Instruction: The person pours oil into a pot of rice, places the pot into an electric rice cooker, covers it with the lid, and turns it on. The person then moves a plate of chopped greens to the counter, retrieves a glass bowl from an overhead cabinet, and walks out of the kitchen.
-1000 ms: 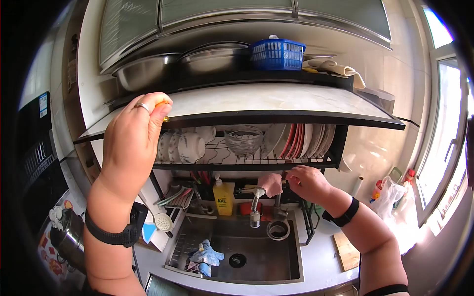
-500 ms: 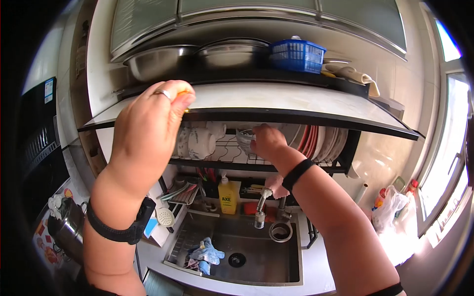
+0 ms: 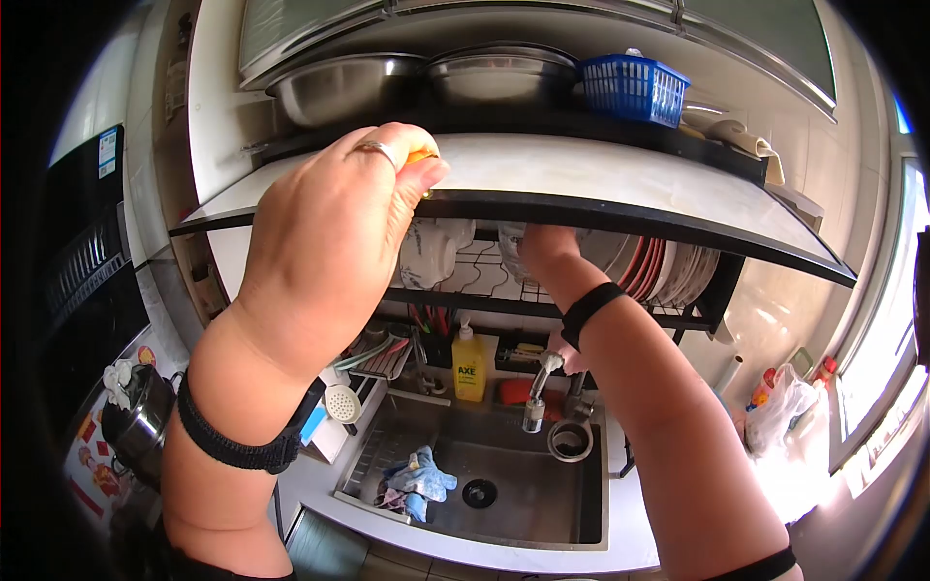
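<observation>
My left hand (image 3: 339, 203) is raised to the front edge of the lifted white cabinet door (image 3: 581, 174), its fingers closed on the door near a small gold-coloured fitting. A bit of yellow shows between thumb and finger. Under the door, my right hand (image 3: 550, 244) reaches into the dish rack (image 3: 481, 274). The door's edge and the hand's own back hide its fingers. Just left of it is a clear, patterned glass bowl (image 3: 511, 254); whether it is gripped does not show. White bowls (image 3: 426, 254) stand further left, and upright plates (image 3: 688, 276) fill the right side.
Steel basins (image 3: 344, 87) and a blue basket (image 3: 635, 89) sit on the shelf above the door. Below are a yellow soap bottle (image 3: 469, 363), a faucet (image 3: 535, 407) and a sink (image 3: 523, 508) with a blue cloth (image 3: 421, 474). A pot (image 3: 145, 426) stands at left.
The view has shifted, so the scene sits further right and higher. My right hand is further behind the door's edge, its fingers now hidden. My left hand keeps its hold on the door.
</observation>
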A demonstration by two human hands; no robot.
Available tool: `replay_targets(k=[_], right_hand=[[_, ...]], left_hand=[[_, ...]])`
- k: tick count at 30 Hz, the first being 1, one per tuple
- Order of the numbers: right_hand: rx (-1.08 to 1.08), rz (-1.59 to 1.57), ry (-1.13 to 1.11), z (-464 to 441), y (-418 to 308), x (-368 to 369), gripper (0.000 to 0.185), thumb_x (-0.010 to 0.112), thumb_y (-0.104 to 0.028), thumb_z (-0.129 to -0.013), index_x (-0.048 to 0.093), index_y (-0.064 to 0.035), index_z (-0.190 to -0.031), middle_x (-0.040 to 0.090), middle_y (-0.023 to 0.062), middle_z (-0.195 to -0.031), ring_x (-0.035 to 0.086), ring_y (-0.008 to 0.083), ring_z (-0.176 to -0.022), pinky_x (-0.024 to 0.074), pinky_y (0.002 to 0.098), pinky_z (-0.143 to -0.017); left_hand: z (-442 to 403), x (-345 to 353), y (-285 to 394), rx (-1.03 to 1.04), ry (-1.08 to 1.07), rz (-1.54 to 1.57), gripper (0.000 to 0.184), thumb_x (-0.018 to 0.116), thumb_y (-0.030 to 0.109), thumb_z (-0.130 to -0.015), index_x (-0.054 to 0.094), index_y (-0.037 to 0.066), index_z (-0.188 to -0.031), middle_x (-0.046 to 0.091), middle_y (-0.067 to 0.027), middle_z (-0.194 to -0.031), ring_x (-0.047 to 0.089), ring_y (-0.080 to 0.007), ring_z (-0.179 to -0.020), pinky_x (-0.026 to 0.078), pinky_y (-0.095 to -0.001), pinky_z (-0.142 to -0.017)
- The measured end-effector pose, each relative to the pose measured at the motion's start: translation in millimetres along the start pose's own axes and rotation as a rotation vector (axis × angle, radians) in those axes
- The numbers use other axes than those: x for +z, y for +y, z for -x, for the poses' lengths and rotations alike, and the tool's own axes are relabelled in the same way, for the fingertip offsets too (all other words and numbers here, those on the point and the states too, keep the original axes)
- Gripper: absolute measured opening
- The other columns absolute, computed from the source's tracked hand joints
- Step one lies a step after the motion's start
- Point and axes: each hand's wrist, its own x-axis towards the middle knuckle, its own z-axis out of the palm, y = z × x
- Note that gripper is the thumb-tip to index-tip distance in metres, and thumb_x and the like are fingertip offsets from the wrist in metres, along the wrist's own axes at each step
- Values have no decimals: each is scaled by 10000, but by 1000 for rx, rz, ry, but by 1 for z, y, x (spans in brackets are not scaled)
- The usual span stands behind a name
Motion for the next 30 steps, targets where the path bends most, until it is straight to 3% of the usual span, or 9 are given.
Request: replay_targets(k=[3, 6, 12, 14, 15, 21, 22, 25, 30], right_hand=[[33, -278, -41, -11, 17, -10, 331, 546, -165, -742, 598, -27, -1039, 566, 180, -1095, 509, 330, -1061, 370, 403, -942], [4, -494, 81, -9, 29, -50, 232, 563, -193, -737, 634, -70, -919, 618, 156, -915, 588, 315, -873, 458, 405, -769], [138, -897, -249, 68, 42, -164, 237, 644, -260, -743, 574, -35, -712, 596, 119, -665, 604, 257, -644, 483, 339, -594], [253, -1002, -589, 107, 45, -195, 204, 664, -218, -746, 575, -48, -675, 532, 89, -558, 570, 226, -549, 463, 298, -515], [113, -1031, -536, 139, 51, -186, 200, 676, -210, -738, 578, -52, -663, 535, 72, -564, 566, 200, -544, 458, 296, -511], [117, -867, -1112, 310, 51, -153, 272, 605, -334, -744, 621, -64, -714, 618, 106, -723, 616, 247, -709, 495, 370, -619], [-240, -674, -1207, 330, 51, -140, 310, 556, -349, -765, 630, -50, -741, 623, 132, -784, 614, 265, -774, 496, 377, -668], [-47, -492, -1166, 364, 39, -125, 337, 507, -340, -796, 607, -18, -802, 601, 121, -821, 580, 262, -806, 490, 356, -681], [115, -522, -1188, 414, 42, -123, 387, 558, -363, -783, 578, 0, -916, 574, 134, -834, 577, 269, -806, 485, 351, -692]], left_hand=[[-1, 3, -2, 31, 49, 10, 150, 512, 160, -866, 556, 18, -848, 577, -157, -759, 550, -350, -677, 435, -388, -601], [0, 3, -7, 57, 20, 18, 154, 492, 145, -888, 552, 3, -893, 565, -144, -772, 535, -285, -676, 428, -339, -624], [15, 9, -1, -16, -61, 44, 183, 440, 116, -929, 550, -15, -995, 534, -51, -799, 434, -109, -687, 379, -223, -649], [30, 20, 4, -30, -56, 93, 150, 472, 96, -905, 548, -12, -975, 548, -104, -780, 480, -191, -670, 401, -263, -632], [38, 24, 8, -43, -29, 126, 121, 504, 76, -882, 547, -10, -955, 561, -156, -760, 526, -273, -652, 423, -303, -614], [97, 82, 8, -301, -333, 328, 224, 571, 83, -837, 521, 26, -1048, 507, -88, -706, 436, -157, -567, 398, -280, -560], [101, 93, 8, -339, -373, 344, 225, 557, 105, -853, 515, 32, -1061, 519, -84, -714, 453, -145, -583, 402, -274, -564], [115, 140, -11, -475, -383, 551, 167, 457, 124, -919, 500, 48, -1061, 484, -1, -817, 443, -78, -704, 377, -210, -620], [120, 188, -26, -524, -339, 599, 131, 452, 109, -919, 501, 48, -1023, 504, -25, -853, 459, -93, -729, 386, -226, -624]])
